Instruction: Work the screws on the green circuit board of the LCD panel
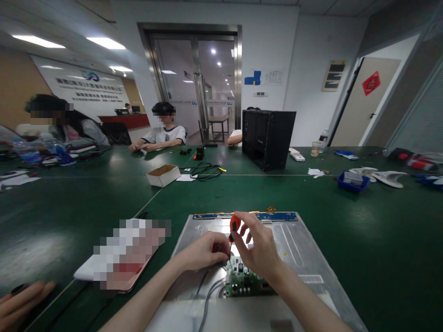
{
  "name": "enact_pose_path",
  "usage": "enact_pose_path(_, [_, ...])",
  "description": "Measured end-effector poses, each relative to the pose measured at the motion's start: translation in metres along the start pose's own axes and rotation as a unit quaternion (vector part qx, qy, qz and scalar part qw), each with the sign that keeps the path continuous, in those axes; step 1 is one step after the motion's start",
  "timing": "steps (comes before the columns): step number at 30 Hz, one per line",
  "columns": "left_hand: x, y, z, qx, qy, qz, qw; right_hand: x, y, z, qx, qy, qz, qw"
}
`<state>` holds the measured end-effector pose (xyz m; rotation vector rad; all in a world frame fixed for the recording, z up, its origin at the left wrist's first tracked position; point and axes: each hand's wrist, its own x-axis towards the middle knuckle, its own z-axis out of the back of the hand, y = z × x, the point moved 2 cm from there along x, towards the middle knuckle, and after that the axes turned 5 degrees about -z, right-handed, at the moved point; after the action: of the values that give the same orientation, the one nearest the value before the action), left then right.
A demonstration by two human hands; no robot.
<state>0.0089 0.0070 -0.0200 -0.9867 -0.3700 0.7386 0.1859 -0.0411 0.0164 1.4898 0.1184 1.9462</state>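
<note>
A silver metal panel (304,258) lies flat on the green table in front of me, with a blue circuit strip (277,216) along its far edge. A small green circuit board (242,281) sits near the panel's middle, with grey cables (207,295) running from it toward me. My right hand (258,251) is closed round a screwdriver with a red and black handle (235,224), its tip pointing down at the board. My left hand (204,251) is curled beside the shaft, fingertips pinched at the board's edge.
A blurred flat object (121,258) lies left of the panel. Another person's hand (20,302) rests at the bottom left. Further off stand a cardboard box (163,175), black cables (206,171), a black computer case (268,137) and a blue tray (353,180). Two people sit across the table.
</note>
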Motion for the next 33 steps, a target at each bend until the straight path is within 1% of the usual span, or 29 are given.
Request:
enact_pose_path(6, [0.0008,-0.0008,-0.0005,-0.015,0.000,-0.015,1.000,0.0008,0.0015,0.0002,0.007,-0.012,0.017,1.000])
enact_pose_path(10, [0.0011,0.0023,-0.0008,-0.017,-0.002,-0.002,1.000,0.0011,0.0003,0.0000,0.006,-0.023,0.023,0.999])
enact_pose_path(16, [0.0006,0.0010,-0.0005,-0.015,-0.003,-0.013,1.000,-0.0007,-0.0005,0.0009,-0.025,0.000,0.005,1.000])
enact_pose_path(22, [0.0004,-0.0003,-0.0011,-0.020,0.000,-0.013,1.000,0.0003,0.0018,0.0015,0.005,0.017,0.010,1.000])
enact_pose_path(27, [0.0007,0.0020,-0.0012,-0.017,0.001,-0.004,1.000,0.0011,0.0015,0.0006,0.016,0.001,0.020,1.000])
enact_pose_path(33, [0.0011,0.0048,-0.0002,0.003,0.001,-0.025,1.000,0.0001,0.0004,0.0006,-0.014,-0.008,0.014,1.000])
